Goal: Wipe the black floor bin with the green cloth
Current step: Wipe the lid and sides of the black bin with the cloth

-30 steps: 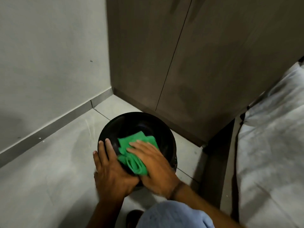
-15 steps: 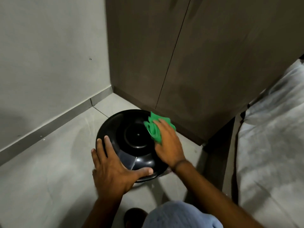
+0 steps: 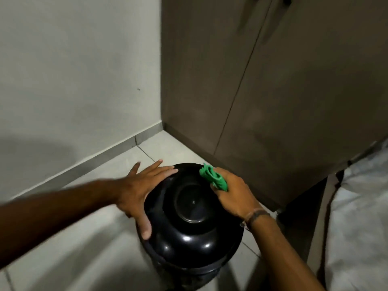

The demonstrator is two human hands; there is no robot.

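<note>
Two bare hands rest on the glossy black round plastic floor bin (image 3: 190,223), which stands on the pale tiled floor (image 3: 79,238) in the corner between the grey-white wall (image 3: 73,70) and the dark brown wooden cupboard (image 3: 273,91). The left hand (image 3: 142,187) lies flat and open at about nine o'clock on the domed lid, fingers spread over the far rim and thumb pointing down the near side. The right hand (image 3: 235,192) sits at about two o'clock, its fingers closed around the bunched bright green cloth (image 3: 213,177), which pokes out past the fingertips and seems to touch the lid's upper edge, though blur makes contact hard to judge. A dark band circles the right wrist. A white quilted bedcover (image 3: 357,217) lies at three o'clock.
</note>
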